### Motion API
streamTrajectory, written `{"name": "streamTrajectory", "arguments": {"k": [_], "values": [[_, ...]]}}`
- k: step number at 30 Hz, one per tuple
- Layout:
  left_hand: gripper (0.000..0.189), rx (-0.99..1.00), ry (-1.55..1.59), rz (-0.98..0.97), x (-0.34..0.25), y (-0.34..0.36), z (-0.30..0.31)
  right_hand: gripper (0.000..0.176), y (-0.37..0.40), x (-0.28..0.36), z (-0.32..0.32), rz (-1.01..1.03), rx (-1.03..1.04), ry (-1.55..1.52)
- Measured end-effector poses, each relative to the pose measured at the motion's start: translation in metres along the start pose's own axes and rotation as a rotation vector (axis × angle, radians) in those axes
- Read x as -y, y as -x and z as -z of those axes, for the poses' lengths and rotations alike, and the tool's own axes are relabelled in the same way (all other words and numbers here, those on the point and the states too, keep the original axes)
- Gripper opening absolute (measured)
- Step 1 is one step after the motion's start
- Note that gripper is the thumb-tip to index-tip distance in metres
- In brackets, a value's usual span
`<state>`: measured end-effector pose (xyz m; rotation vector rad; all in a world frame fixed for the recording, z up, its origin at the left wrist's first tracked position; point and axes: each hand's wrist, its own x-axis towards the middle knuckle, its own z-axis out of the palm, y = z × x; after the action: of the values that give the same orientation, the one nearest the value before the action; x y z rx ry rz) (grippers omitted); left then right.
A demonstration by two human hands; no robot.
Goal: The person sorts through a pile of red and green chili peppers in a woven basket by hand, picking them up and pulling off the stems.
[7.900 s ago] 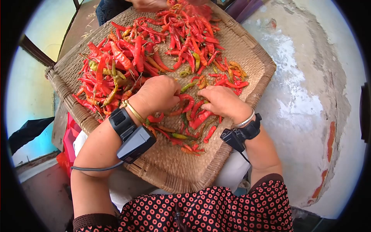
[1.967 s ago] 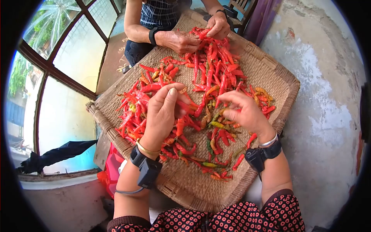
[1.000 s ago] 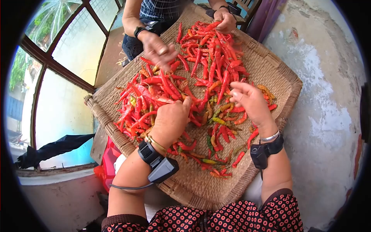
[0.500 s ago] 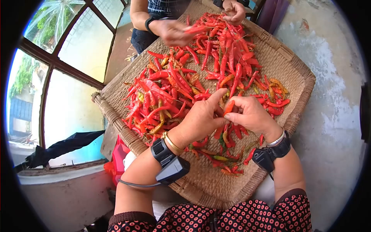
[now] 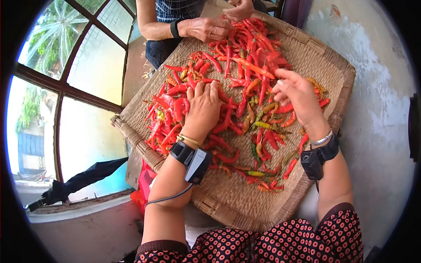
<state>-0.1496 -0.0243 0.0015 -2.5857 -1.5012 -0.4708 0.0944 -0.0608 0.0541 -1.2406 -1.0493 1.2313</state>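
Note:
Red chili peppers (image 5: pixel 169 127) lie heaped on the left part of a woven tray (image 5: pixel 228 201). My left hand (image 5: pixel 204 107) rests on this heap, fingers spread and pointing away from me. Over the right side is my right hand (image 5: pixel 298 94), raised with its fingers apart; a long orange-red pepper (image 5: pixel 252 67) lies or hangs just beyond its fingertips, not visibly gripped. Green, yellow and brownish peppers (image 5: pixel 263 125) are scattered between my hands. Another pile of red peppers (image 5: pixel 258 39) sits at the tray's far end.
Across the tray, a co-worker's two hands (image 5: pixel 210 30) are close together over the far pile. A black folded umbrella (image 5: pixel 83 177) leans by the window at left. A red bag (image 5: pixel 142 188) is beside the tray's left edge. A wall (image 5: pixel 372 109) stands at right.
My hands have moved apart, the left onto the left heap and the right up and to the right. The orange pepper piece between them is no longer held there. The co-worker's hands came closer together.

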Motion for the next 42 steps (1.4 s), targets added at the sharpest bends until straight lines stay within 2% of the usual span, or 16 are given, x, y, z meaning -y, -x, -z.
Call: {"name": "streamTrajectory", "arguments": {"k": [3, 6, 9, 12, 14, 15, 18, 19, 20, 23, 26, 28, 30, 34, 36, 42], "values": [[0.053, 0.010, 0.070, 0.053, -0.001, -0.001, -0.005, 0.029, 0.004, 0.001, -0.010, 0.012, 0.155, 0.108], [0.054, 0.039, 0.159, 0.161, -0.001, -0.004, 0.000, 0.028, 0.007, 0.002, -0.013, -0.019, 0.177, 0.134], [0.037, 0.242, 0.087, 0.104, -0.002, -0.008, 0.008, 0.025, 0.008, 0.004, -0.015, -0.039, 0.184, 0.183], [0.017, 0.158, 0.125, 0.039, 0.002, -0.008, 0.011, 0.023, 0.010, 0.000, -0.016, -0.041, 0.205, 0.240], [0.010, -0.096, 0.389, 0.096, 0.003, -0.013, 0.023, 0.023, 0.009, -0.001, -0.016, -0.041, 0.210, 0.260], [0.011, -0.215, 0.343, 0.024, 0.001, -0.016, 0.038, 0.022, 0.009, -0.002, -0.015, -0.029, 0.224, 0.284], [0.011, -0.172, 0.462, 0.158, -0.001, -0.020, 0.067, 0.022, 0.010, -0.002, -0.014, -0.014, 0.240, 0.304], [0.016, -0.022, 0.724, 0.352, -0.001, -0.020, 0.074, 0.021, 0.010, -0.001, -0.014, -0.012, 0.243, 0.303], [0.016, -0.022, 0.724, 0.350, 0.001, -0.020, 0.072, 0.021, 0.010, -0.003, -0.013, -0.012, 0.242, 0.303], [0.029, 0.012, 1.319, 0.524, 0.016, -0.022, 0.055, 0.022, 0.009, -0.006, -0.013, -0.017, 0.260, 0.273], [0.036, -0.158, 1.254, 0.358, 0.007, -0.024, 0.031, 0.021, 0.009, -0.005, -0.014, 0.012, 0.251, 0.303], [0.039, 0.006, 0.719, 0.218, 0.006, -0.018, 0.017, 0.021, 0.009, -0.006, -0.015, 0.013, 0.249, 0.295], [0.034, 0.086, 0.228, -0.136, 0.008, -0.015, 0.004, 0.021, 0.008, -0.009, -0.016, 0.024, 0.240, 0.318], [0.027, 0.123, 0.041, -0.208, -0.009, -0.004, 0.003, 0.021, 0.008, -0.017, -0.017, 0.045, 0.267, 0.382], [0.023, 0.312, 0.014, -0.110, -0.011, -0.005, 0.008, 0.021, 0.007, -0.015, -0.017, 0.078, 0.284, 0.447], [0.020, 0.237, 0.108, -0.174, -0.006, -0.005, 0.021, 0.021, 0.008, -0.012, -0.018, 0.048, 0.339, 0.523]]}}
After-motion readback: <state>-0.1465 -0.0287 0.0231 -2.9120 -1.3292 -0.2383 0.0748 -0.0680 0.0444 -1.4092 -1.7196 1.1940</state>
